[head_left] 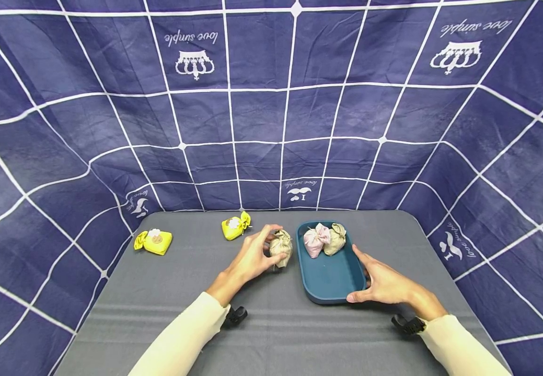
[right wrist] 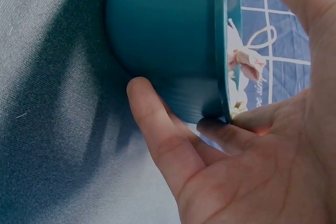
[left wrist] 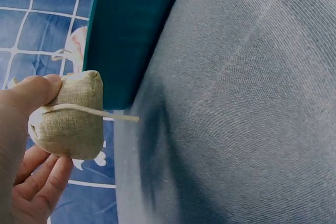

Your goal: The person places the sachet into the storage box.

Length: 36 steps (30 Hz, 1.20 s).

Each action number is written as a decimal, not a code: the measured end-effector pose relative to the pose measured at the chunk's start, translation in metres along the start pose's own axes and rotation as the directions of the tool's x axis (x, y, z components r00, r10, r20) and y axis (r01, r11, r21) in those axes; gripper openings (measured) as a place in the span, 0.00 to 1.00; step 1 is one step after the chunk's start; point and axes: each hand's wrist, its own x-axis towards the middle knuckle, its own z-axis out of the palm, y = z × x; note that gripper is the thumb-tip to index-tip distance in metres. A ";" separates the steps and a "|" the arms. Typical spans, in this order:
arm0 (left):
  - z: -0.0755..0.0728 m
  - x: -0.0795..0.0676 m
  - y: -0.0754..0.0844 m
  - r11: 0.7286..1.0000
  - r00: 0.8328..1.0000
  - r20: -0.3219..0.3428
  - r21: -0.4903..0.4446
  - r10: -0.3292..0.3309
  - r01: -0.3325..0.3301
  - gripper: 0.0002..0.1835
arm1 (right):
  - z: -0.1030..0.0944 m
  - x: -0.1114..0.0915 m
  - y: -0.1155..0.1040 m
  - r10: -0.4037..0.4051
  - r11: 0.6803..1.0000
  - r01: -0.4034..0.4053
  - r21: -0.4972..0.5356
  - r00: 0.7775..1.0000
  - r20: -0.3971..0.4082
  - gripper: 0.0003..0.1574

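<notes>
My left hand [head_left: 252, 256] grips a beige drawstring pouch [head_left: 282, 249] just left of a blue tray [head_left: 330, 277]. In the left wrist view, the thumb lies over the pouch [left wrist: 73, 116] and the fingers are beneath it, while a loose cord end sticks out. My right hand [head_left: 386, 281] holds the tray by its right side, thumb at the near corner and fingers along the side. Fingertips press against the tray's outer wall [right wrist: 163, 30] in the right wrist view. A pink pouch [head_left: 314, 241] and another beige pouch [head_left: 335, 240] sit together at the tray's far end.
Two yellow pouches with white flowers lie to the left on the grey tabletop [head_left: 158, 313]: one pouch [head_left: 234, 226] near the back, the other [head_left: 157, 242] by the left edge. A blue checked cloth [head_left: 262, 120] surrounds the table's back and sides.
</notes>
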 end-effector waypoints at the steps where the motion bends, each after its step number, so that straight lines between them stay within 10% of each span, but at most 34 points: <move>1: 0.000 0.000 0.001 1.000 1.000 -0.007 0.004 0.011 -0.011 0.38 | 0.000 0.000 0.000 0.004 1.000 -0.004 0.005 1.000 0.003 0.92; 36: 0.013 0.020 0.051 0.993 0.992 -0.041 0.032 0.119 -0.118 0.37 | 0.002 0.000 0.010 0.007 0.999 -0.008 0.038 1.000 0.005 0.93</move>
